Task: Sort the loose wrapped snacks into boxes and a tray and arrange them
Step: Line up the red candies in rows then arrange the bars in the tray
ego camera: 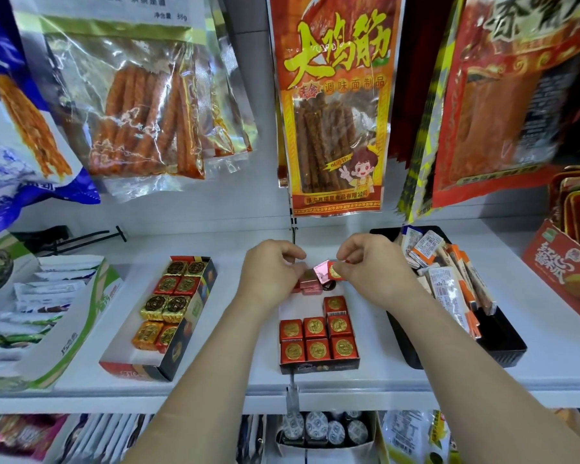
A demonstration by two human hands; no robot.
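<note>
Two hands are at work above the far end of the shallow open cardboard box in the middle of the shelf (318, 365). The right hand (370, 267) is closed in a pinch on a small square red foil-wrapped snack with a gold emblem (335, 271). The left hand (272, 272) is curled with fingertips down among a loose pile of pink foil-wrapped squares (310, 283) at the box's far end; whether it grips one cannot be told.

Seven matching red squares (315, 339) already sit in the near part of the box, in rows. The open slots appear to lie beside the lone square in the third row.

Judgement: the held piece should go down emblem up, flush against its neighbours, with the pink pile cleared out of the way first.

Clearance: the black plastic tray of long orange-and-white wrapped bars (503, 346) stands just beside the right forearm, with bars leaning over its rim. The open box of gold and red foil squares (178, 309) lies well apart on the left. A hanging orange snack packet (335, 105) limits room above the hands. The white shelf edge (215, 395) is near the box front.
</note>
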